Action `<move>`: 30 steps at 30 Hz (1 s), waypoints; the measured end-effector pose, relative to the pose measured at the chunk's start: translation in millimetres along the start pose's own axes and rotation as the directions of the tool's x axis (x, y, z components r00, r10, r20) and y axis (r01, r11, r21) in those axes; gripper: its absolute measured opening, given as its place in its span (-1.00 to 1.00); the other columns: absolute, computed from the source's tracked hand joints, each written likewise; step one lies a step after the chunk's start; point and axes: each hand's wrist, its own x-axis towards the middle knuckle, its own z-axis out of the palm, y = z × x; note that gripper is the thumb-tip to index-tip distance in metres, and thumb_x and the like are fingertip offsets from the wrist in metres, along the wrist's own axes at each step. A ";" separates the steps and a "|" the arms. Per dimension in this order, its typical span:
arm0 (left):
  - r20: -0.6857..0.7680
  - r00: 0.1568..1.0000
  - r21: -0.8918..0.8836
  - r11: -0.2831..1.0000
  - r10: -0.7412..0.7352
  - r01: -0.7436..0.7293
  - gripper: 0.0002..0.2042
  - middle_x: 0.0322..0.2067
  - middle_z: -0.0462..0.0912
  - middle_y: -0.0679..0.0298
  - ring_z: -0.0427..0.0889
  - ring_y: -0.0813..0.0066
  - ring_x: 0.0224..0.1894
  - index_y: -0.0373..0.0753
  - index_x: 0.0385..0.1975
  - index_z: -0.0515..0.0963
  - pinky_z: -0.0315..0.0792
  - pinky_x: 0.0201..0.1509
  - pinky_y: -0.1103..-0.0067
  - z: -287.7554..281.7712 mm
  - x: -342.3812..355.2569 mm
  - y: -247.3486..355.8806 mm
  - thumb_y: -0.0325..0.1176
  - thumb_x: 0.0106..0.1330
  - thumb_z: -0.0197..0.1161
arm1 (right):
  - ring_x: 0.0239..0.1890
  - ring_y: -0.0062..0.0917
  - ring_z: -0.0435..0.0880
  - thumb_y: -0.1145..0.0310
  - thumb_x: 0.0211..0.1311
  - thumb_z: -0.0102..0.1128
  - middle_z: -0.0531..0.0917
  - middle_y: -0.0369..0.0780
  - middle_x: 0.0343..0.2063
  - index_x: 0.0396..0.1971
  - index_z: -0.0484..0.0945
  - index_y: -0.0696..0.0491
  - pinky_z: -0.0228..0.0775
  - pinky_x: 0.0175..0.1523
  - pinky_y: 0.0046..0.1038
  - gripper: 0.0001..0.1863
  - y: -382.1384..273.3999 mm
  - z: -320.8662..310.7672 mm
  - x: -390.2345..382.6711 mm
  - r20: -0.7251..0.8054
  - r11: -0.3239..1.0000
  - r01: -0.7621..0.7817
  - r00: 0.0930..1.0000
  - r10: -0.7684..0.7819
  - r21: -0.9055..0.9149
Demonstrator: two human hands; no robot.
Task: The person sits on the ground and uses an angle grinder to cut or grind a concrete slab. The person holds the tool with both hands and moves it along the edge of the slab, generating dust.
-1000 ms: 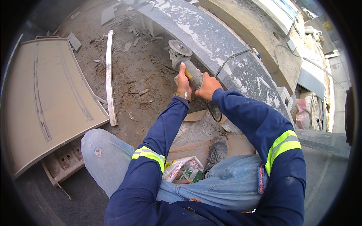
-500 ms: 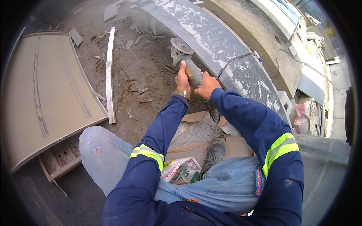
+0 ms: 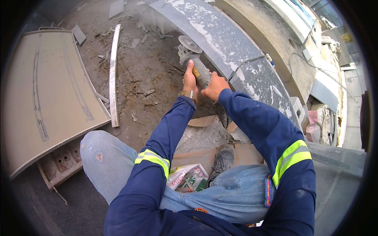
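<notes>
Both my hands hold an angle grinder (image 3: pixel 202 74), grey with a yellow patch, its round disc (image 3: pixel 190 44) on the far side. My left hand (image 3: pixel 189 82) is wrapped round the body near the head, thumb up along it. Behind it, my right hand (image 3: pixel 216 86) grips the rear of the body, its fingers partly hidden. The disc is tilted beside the near edge of a long dark grey stone slab (image 3: pixel 236 53) with white patches; whether it touches the slab I cannot tell. A dark cable (image 3: pixel 241 65) lies across the slab.
Rubble-strewn dirt (image 3: pixel 145 86) lies below the grinder. Left are a white strip (image 3: pixel 114 78) and a large beige panel (image 3: pixel 59 82). My shoe (image 3: pixel 223 162) stands on cardboard beside a printed bag (image 3: pixel 189 177). Concrete ledges (image 3: pixel 271 51) and scrap sit to the right.
The whole view has shifted slightly, with most things a little higher in the picture. Both hands keep their hold on the grinder, which stays by the slab's edge.
</notes>
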 end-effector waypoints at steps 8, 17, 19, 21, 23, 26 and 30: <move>0.025 1.000 0.015 1.000 -0.017 0.017 -0.40 -0.21 0.62 -0.09 0.65 0.06 -0.17 -0.34 0.01 0.43 0.56 -0.01 0.21 -2.7 11.4 8.5 0.20 0.43 -0.02 | -0.08 0.01 0.68 0.13 -0.22 0.49 0.64 0.20 -0.17 0.01 0.35 0.33 0.53 0.07 -0.21 -0.18 -2.2 4.2 10.1 -0.067 0.998 0.033 0.997 -0.030 0.044; 0.018 1.000 0.004 1.000 -0.016 0.016 -0.41 -0.21 0.62 -0.08 0.65 0.04 -0.16 -0.33 0.01 0.43 0.56 -0.02 0.19 -9.4 25.0 13.3 0.19 0.42 0.01 | -0.05 0.00 0.67 0.11 -0.22 0.49 0.64 0.19 -0.14 0.03 0.36 0.32 0.52 0.09 -0.22 -0.17 -12.2 0.7 15.6 -0.057 1.000 0.004 0.998 -0.003 0.029; 0.011 1.000 0.005 1.000 -0.009 0.009 -0.41 -0.21 0.62 -0.07 0.66 0.04 -0.16 -0.33 0.01 0.43 0.57 -0.01 0.18 -9.4 26.0 13.5 0.19 0.42 0.01 | -0.05 0.00 0.67 0.10 -0.21 0.49 0.64 0.19 -0.13 0.03 0.36 0.32 0.52 0.09 -0.22 -0.16 -12.5 0.8 16.7 -0.063 1.000 0.007 0.998 -0.005 0.028; 0.008 1.000 0.004 1.000 -0.002 0.002 -0.41 -0.21 0.62 -0.07 0.66 0.04 -0.16 -0.33 0.01 0.43 0.57 -0.01 0.17 -8.8 27.8 13.3 0.18 0.42 0.01 | -0.01 -0.03 0.66 0.08 -0.21 0.51 0.64 0.16 -0.10 0.07 0.36 0.29 0.51 0.12 -0.22 -0.14 -13.2 0.2 18.4 -0.050 1.000 -0.004 0.999 0.005 0.022; 0.014 1.000 0.005 1.000 -0.010 0.010 -0.42 -0.20 0.62 -0.07 0.65 0.04 -0.15 -0.33 0.02 0.43 0.57 -0.01 0.17 -9.0 29.8 14.1 0.18 0.43 0.00 | 0.05 -0.07 0.64 0.05 -0.20 0.53 0.63 0.09 -0.03 0.13 0.35 0.24 0.50 0.16 -0.21 -0.10 -14.0 -1.4 20.8 -0.018 1.000 -0.028 0.999 0.028 0.010; 0.018 1.000 0.006 1.000 -0.017 0.017 -0.43 -0.19 0.61 -0.07 0.65 0.04 -0.13 -0.32 0.03 0.42 0.57 0.00 0.17 -10.6 32.6 14.7 0.17 0.43 0.00 | 0.05 -0.07 0.64 0.05 -0.20 0.53 0.63 0.09 -0.03 0.14 0.34 0.24 0.49 0.17 -0.22 -0.09 -15.9 -2.0 22.7 -0.011 0.999 -0.035 0.999 0.035 0.001; 0.012 1.000 0.018 1.000 -0.017 0.016 -0.44 -0.16 0.61 -0.05 0.65 0.04 -0.12 -0.30 0.04 0.42 0.57 0.00 0.17 -9.1 35.5 16.2 0.16 0.44 0.00 | 0.05 -0.06 0.64 0.06 -0.19 0.53 0.63 0.10 -0.03 0.14 0.34 0.25 0.49 0.17 -0.22 -0.09 -14.8 -0.6 27.2 -0.020 0.999 -0.037 0.999 0.038 0.006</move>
